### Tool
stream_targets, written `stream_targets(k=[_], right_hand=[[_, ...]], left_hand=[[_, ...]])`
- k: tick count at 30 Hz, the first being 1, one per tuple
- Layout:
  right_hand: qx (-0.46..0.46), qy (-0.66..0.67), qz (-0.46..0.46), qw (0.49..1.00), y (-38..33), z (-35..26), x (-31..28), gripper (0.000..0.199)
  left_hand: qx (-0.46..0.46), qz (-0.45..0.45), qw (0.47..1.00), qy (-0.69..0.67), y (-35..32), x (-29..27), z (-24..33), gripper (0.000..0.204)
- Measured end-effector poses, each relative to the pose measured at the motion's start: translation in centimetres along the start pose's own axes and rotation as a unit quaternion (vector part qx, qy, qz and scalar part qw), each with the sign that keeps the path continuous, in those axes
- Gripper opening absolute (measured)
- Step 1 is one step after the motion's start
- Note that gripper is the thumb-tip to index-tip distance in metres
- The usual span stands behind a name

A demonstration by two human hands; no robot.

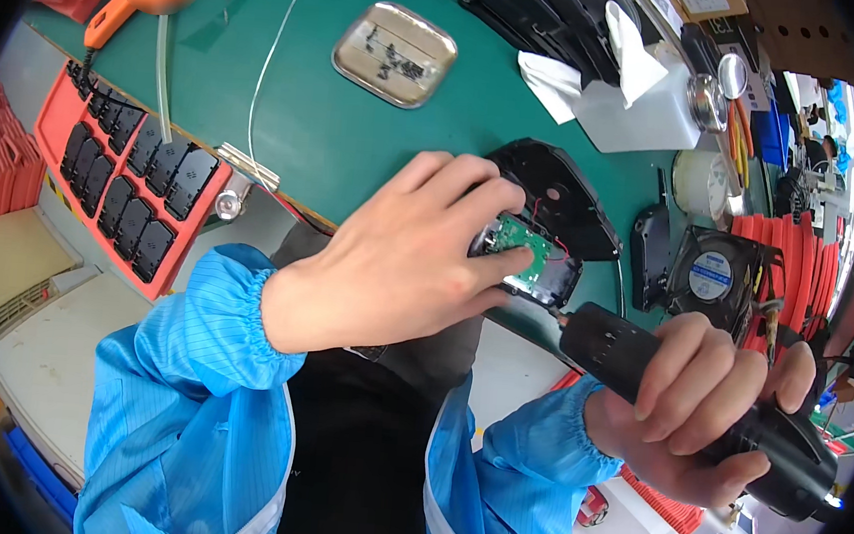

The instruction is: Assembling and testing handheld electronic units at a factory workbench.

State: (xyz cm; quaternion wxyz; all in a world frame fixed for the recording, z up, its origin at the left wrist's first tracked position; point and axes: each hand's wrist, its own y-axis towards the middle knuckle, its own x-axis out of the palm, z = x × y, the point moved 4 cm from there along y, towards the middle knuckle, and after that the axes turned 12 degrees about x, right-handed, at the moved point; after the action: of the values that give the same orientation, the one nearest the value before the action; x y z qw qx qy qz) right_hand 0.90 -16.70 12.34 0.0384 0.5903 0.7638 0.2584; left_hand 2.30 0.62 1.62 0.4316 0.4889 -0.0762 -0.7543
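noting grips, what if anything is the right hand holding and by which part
The right hand holds a black power screwdriver around its mid-body.

Opened black device (564,203) with a green circuit board (541,248), and my black power screwdriver (606,351).
The device sits near the table's (289,106) edge, its larger angular half beyond the smaller shell (558,283) that carries the board, red wires (561,245) running between; my left hand (409,246) holds the shell, a fingertip on the board. My right hand (702,399) grips the thick cylindrical screwdriver, its slim tip pointing left toward the shell's near edge; contact is unclear.
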Motion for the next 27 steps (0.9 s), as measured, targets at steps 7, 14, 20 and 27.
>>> stream_targets(k=[7, 14, 20, 27], right_hand=[[0.006, 0.006, -0.001, 1.000, -0.3, 1.1, -0.3, 0.044], [0.012, 0.014, -0.003, 1.000, -0.2, 1.2, -0.4, 0.044], [0.013, 0.012, 0.002, 1.000, -0.2, 1.2, -0.6, 0.044], [0.015, 0.015, -0.004, 1.000, -0.2, 1.5, -0.3, 0.043]], left_hand=[[-0.007, 0.013, 1.000, 0.001, 0.2, 0.1, 0.1, 0.033], [-0.007, 0.010, 1.000, 0.002, 0.3, 0.1, 0.0, 0.033], [-0.009, -0.001, 1.000, -0.002, 0.2, 0.1, 0.0, 0.044], [-0.009, -0.006, 1.000, -0.001, 0.1, 0.2, 0.0, 0.045]])
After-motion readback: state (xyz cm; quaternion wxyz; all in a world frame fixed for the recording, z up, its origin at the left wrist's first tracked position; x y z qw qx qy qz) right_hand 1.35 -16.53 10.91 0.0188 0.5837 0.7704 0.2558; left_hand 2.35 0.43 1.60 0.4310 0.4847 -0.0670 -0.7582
